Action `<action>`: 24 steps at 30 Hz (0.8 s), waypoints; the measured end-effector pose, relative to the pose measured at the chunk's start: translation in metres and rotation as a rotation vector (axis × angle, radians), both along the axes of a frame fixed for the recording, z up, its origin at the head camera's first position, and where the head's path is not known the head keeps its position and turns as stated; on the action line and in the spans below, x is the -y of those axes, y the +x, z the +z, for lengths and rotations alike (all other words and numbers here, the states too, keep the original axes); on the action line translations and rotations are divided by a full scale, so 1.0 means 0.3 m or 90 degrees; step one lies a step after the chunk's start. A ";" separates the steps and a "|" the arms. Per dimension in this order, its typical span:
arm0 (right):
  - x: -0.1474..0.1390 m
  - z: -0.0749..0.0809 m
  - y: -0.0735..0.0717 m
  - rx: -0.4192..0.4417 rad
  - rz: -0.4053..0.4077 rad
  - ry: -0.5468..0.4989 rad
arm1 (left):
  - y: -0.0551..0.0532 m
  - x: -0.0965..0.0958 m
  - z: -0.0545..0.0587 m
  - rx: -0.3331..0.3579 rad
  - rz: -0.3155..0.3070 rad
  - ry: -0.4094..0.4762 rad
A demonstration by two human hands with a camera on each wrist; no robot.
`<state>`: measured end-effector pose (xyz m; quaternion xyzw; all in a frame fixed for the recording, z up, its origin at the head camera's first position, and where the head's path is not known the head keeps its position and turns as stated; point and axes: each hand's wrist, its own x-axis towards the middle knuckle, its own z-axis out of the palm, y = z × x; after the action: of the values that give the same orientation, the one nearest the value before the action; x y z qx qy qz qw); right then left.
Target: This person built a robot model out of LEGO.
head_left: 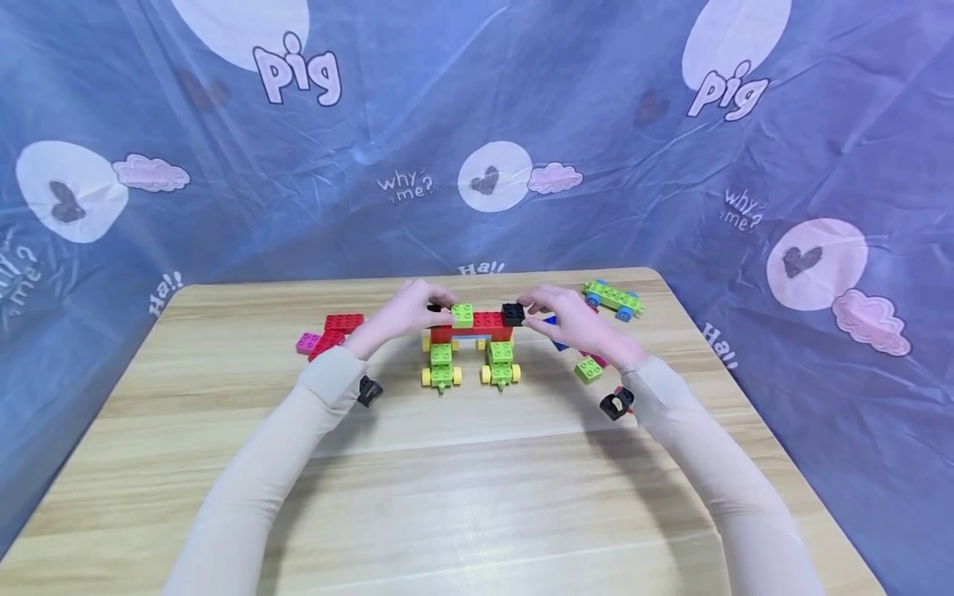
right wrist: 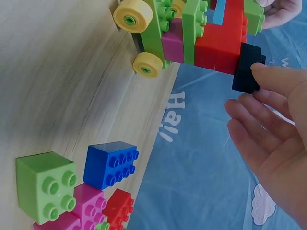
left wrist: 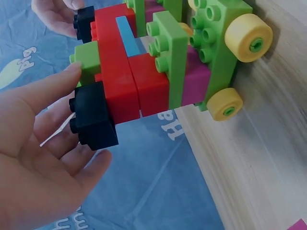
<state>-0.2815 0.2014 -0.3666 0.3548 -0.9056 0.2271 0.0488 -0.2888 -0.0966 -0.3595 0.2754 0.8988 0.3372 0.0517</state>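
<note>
A red bridge of toy bricks (head_left: 488, 319) spans two green wheeled bases with yellow wheels (left wrist: 248, 38). My left hand (head_left: 412, 313) pinches a lime green brick (head_left: 463, 315) on top of the bridge, the thumb against its side. Beside that hand, a black brick (left wrist: 96, 115) sits at the bridge's left end, near the other fingers. At the right end, my right hand (head_left: 570, 319) pinches another black brick (right wrist: 248, 68) between thumb and index finger. The remaining right fingers spread loosely below it. Purple bricks (right wrist: 173, 42) show under the green plates.
Red bricks (head_left: 344, 322) and a pink brick (head_left: 307, 343) lie to the left. On the right are a blue brick (right wrist: 110, 165), a green brick (head_left: 588, 370) and a green car base with blue wheels (head_left: 614, 299). Small black pieces (head_left: 617, 403) lie near both forearms.
</note>
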 end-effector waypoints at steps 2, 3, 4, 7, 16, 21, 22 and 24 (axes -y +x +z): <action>-0.013 -0.004 0.008 0.001 -0.008 -0.004 | -0.001 0.001 -0.006 0.004 0.003 0.006; -0.021 -0.005 0.013 0.001 -0.013 -0.007 | -0.003 0.001 -0.009 0.005 0.002 0.009; -0.029 -0.006 0.018 0.001 -0.017 -0.011 | -0.003 0.001 -0.011 0.006 0.002 0.013; -0.060 -0.014 0.033 0.000 -0.022 -0.017 | -0.008 0.004 -0.014 0.004 0.001 0.018; -0.179 -0.062 0.083 0.024 -0.063 0.001 | -0.015 0.009 -0.008 0.000 -0.007 0.016; -0.234 -0.094 0.112 0.025 -0.067 0.029 | -0.015 0.012 -0.007 -0.003 -0.008 0.013; -0.244 -0.100 0.117 0.026 -0.065 0.037 | -0.015 0.012 -0.008 -0.004 -0.008 0.011; -0.261 -0.113 0.126 0.027 -0.058 0.054 | -0.015 0.013 -0.010 -0.002 -0.008 0.010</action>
<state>-0.2439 0.2797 -0.4005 0.3103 -0.9304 0.1937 0.0247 -0.2933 -0.1006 -0.3623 0.2819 0.8944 0.3437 0.0499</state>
